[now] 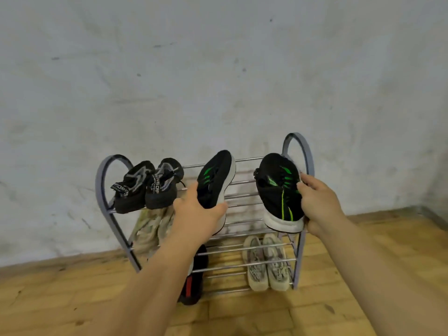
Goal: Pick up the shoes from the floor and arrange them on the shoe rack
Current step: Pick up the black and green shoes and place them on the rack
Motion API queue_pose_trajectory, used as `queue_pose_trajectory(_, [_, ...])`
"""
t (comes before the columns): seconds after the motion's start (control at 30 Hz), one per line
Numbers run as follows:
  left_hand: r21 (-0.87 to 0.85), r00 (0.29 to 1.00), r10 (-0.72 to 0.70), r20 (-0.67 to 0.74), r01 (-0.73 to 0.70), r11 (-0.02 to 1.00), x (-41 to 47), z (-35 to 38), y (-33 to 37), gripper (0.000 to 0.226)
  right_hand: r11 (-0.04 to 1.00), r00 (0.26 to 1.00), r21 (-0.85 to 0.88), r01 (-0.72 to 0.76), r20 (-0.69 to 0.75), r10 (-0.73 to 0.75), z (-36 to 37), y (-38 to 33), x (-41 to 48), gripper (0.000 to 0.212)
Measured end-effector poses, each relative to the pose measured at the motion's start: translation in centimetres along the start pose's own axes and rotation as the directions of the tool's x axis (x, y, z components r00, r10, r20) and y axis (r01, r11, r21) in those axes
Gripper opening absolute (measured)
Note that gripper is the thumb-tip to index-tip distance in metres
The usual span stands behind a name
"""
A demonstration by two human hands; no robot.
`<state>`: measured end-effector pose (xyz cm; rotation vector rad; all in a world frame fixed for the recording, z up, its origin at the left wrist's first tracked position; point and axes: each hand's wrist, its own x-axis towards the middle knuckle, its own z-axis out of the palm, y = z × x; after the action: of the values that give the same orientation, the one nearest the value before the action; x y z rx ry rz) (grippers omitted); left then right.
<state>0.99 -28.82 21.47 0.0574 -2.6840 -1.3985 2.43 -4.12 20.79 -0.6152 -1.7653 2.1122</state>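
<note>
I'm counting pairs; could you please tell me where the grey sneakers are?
In the head view, the grey sneakers sit side by side at the rack's bottom right, below the right hand.

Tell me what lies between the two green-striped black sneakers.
Only bare top rods of the shoe rack, in the head view, separate the left sneaker from the right sneaker.

A: Location type?
B: Home interior, probably an entry corner. Evidence: a light, tiered metal shoe rack (98, 183) of the household kind, holding worn beige sneakers (266, 263) and other everyday pairs.
A: Surroundings?
B: Rack stands against a scuffed, stained white wall (218, 69); wooden parquet floor (48, 299) underneath.
</note>
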Motion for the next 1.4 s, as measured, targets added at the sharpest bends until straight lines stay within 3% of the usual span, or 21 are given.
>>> queue_pose_trajectory(0.07, [-0.057, 0.999, -0.028, 0.036, 0.030, 0.998, 1.0, 1.2, -0.4, 0.061, 1.000, 1.000, 0.027, -0.014, 0.023, 0.013, 0.7, 0.2, 1.4, 0.042])
queue_pose_trajectory(0.2, [-0.217, 0.992, -0.046, 0.116, 0.071, 0.974, 2.4, 1.9, -2.2, 0.080, 0.996, 0.990, 0.041, -0.083, 0.119, 0.078, 0.9, 1.0, 2.8, 0.054])
queue_pose_trajectory(0.27, [-0.362, 0.978, -0.063, 0.200, 0.133, 0.923, 2.8, 1.6, -2.9, 0.068, 0.993, 0.979, 0.038, -0.114, 0.177, 0.105, 0.6, 1.2, 3.1, 0.052])
queue_pose_trajectory(0.37, [-0.512, 0.922, -0.079, 0.379, 0.280, 0.812, 3.6, 1.0, -4.0, 0.069, 0.987, 0.955, -0.013, -0.163, 0.251, 0.161, -0.1, 1.7, 3.0, 0.053])
queue_pose_trajectory(0.47, [-0.599, 0.892, -0.031, 0.451, 0.329, 0.730, 3.9, 0.4, -4.6, 0.069, 0.977, 0.921, -0.056, -0.208, 0.325, 0.215, -0.8, 1.9, 2.7, 0.055])
queue_pose_trajectory(0.63, [-0.651, 0.885, 0.074, 0.460, 0.279, 0.706, 3.3, -1.7, -4.5, 0.069, 0.991, 0.941, -0.087, -0.103, 0.313, 0.126, -1.3, 1.7, 1.4, 0.056])
queue_pose_trajectory(0.77, [-0.627, 0.775, 0.254, 0.578, 0.223, 0.746, 1.7, -5.1, -4.8, 0.076, 0.997, 0.951, -0.074, 0.034, 0.311, -0.009, -3.2, 0.5, 0.1, 0.054])
queue_pose_trajectory(0.87, [-0.569, 0.673, 0.293, 0.679, 0.231, 0.789, 0.0, -6.6, -5.6, 0.076, 0.995, 0.930, -0.062, 0.073, 0.366, -0.045, -5.8, -0.3, -1.3, 0.054])
queue_pose_trajectory(0.93, [-0.479, 0.566, 0.274, 0.778, 0.251, 0.841, -1.2, -6.9, -6.5, 0.075, 0.996, 0.900, -0.058, 0.065, 0.434, -0.033, -7.3, -0.8, -2.5, 0.054])
queue_pose_trajectory(1.03, [-0.286, 0.432, 0.156, 0.889, 0.255, 0.924, -2.4, -6.4, -8.2, 0.069, 0.998, 0.840, -0.070, -0.007, 0.541, 0.044, -9.0, -1.4, -3.9, 0.053])
queue_pose_trajectory(1.13, [-0.082, 0.335, 0.006, 0.942, 0.212, 0.974, -3.6, -4.7, -10.2, 0.071, 0.973, 0.762, -0.217, -0.076, 0.617, 0.197, -10.2, -1.4, -4.4, 0.051])
queue_pose_trajectory(1.23, [0.110, 0.338, -0.179, 0.924, 0.214, 0.971, -4.6, -3.1, -11.4, 0.068, 0.884, 0.654, -0.446, -0.140, 0.629, 0.421, -10.5, -0.5, -3.8, 0.047])
queue_pose_trajectory(1.33, [0.245, 0.440, -0.289, 0.850, 0.156, 0.957, -5.5, -1.2, -12.7, 0.068, 0.771, 0.583, -0.613, -0.172, 0.568, 0.581, -10.6, 2.0, -2.1, 0.041])
queue_pose_trajectory(1.4, [0.276, 0.513, -0.333, 0.791, 0.187, 0.943, -5.7, 0.0, -13.6, 0.072, 0.699, 0.590, -0.689, -0.192, 0.489, 0.643, -11.0, 4.3, -1.1, 0.040])
